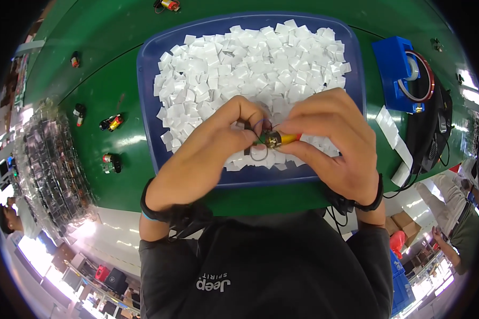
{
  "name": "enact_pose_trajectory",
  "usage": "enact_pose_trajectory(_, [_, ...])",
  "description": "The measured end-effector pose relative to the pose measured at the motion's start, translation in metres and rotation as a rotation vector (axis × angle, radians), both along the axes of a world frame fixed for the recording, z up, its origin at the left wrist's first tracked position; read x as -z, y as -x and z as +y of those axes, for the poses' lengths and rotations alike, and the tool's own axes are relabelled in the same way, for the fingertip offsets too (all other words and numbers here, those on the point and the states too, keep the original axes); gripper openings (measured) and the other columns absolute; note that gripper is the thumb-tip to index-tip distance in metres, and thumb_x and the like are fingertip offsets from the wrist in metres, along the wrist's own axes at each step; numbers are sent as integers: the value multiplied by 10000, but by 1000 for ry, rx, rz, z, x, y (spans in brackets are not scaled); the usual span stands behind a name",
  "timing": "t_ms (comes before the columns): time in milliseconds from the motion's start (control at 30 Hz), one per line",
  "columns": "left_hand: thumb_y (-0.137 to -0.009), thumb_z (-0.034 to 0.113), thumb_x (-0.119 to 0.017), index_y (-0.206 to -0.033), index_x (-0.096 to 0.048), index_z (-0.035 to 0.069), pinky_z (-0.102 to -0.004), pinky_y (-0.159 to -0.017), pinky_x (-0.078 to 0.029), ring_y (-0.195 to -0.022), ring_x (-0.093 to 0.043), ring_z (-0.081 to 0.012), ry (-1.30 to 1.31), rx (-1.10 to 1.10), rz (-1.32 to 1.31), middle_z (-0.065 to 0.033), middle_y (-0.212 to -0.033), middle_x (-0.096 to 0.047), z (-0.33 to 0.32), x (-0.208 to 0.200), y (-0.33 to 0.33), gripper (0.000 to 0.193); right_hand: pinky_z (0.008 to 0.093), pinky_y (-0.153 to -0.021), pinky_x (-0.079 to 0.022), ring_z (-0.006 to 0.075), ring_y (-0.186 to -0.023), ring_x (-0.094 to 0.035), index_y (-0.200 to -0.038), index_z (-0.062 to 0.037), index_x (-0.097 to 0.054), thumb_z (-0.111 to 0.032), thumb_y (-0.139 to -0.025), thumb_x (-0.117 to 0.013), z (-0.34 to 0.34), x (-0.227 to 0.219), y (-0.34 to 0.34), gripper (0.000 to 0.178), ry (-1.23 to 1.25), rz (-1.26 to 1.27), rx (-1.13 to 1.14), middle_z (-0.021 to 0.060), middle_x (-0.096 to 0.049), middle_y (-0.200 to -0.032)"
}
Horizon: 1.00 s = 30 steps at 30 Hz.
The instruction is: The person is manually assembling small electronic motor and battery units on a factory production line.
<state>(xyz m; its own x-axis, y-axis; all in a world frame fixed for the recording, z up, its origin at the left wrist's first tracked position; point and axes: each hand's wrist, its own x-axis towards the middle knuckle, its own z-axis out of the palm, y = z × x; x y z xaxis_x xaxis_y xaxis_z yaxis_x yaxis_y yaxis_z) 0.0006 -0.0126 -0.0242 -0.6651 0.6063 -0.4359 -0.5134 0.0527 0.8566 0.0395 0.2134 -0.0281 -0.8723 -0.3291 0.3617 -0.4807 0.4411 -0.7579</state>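
Observation:
Over the blue tray (pixel 145 114), my right hand (pixel 338 143) pinches a small yellow-and-red cylinder (pixel 287 138), which looks like a battery cell, between thumb and fingers. The cylinder's metallic end points left. Thin wires (pixel 259 158) run from that end, one bending in a grey loop below. My left hand (pixel 213 141) is closed at the wires, its thumb and fingertips pressed together near the cylinder's end. A small dark piece shows under the left fingertips; its kind is unclear. Many white square paper-like pieces (pixel 239 64) fill the tray beneath both hands.
Several similar wired cylinders (pixel 113 123) lie on the green table (pixel 120 175), left and far. Clear plastic trays (pixel 56 159) are stacked at left. A blue tape dispenser (pixel 391 74), a white strip (pixel 394 135) and a black bag (pixel 436 122) sit right. Other people are farther off.

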Motion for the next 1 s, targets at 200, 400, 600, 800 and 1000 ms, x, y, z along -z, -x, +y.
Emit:
enact_pose_trajectory(200, [-998,133,-429,-1124,-549,-25,-364,-1010,-420,-1101,-580,-222,-221,-103,-163,-174,-1225,-595,6,-5,0,235,375,-774,-534,288,-919,-631,-971,-58,-672,-28,-628,-844,-10,7,-4,385,-61,225,-15,80,-716,-972])
enact_pose_trajectory(400, [-998,75,-460,-1216,-560,-35,-325,-925,-472,-1071,-605,-195,-157,-79,92,-151,-1235,-612,5,4,-5,264,415,-823,-549,280,-919,-632,-940,-55,-664,-24,-615,-844,-10,3,-3,372,-100,294,89,80,-721,-972])
enact_pose_trajectory(600, [-961,6,-536,-1231,-586,-14,-247,-757,-497,-892,-615,-112,-81,30,-54,-74,-1137,-634,2,5,3,275,433,-852,-555,277,-902,-632,-942,-51,-667,-33,-607,-844,-5,0,-5,379,-148,314,66,74,-721,-958])
enact_pose_trajectory(800, [-922,-62,-508,-1274,-548,-44,-250,-802,-487,-933,-605,-124,-19,91,36,-97,-1194,-627,2,3,-2,355,447,-859,-551,283,-866,-629,-951,-47,-681,-58,-614,-835,-8,0,-4,371,-271,339,35,68,-710,-933])
enact_pose_trajectory(1000, [-898,-72,-537,-1241,-568,-37,-250,-777,-497,-880,-599,-113,-85,84,267,-99,-1174,-630,2,1,-4,346,456,-867,-549,285,-872,-626,-953,-44,-683,-67,-616,-827,-1,-2,-4,367,-264,309,64,70,-702,-929])
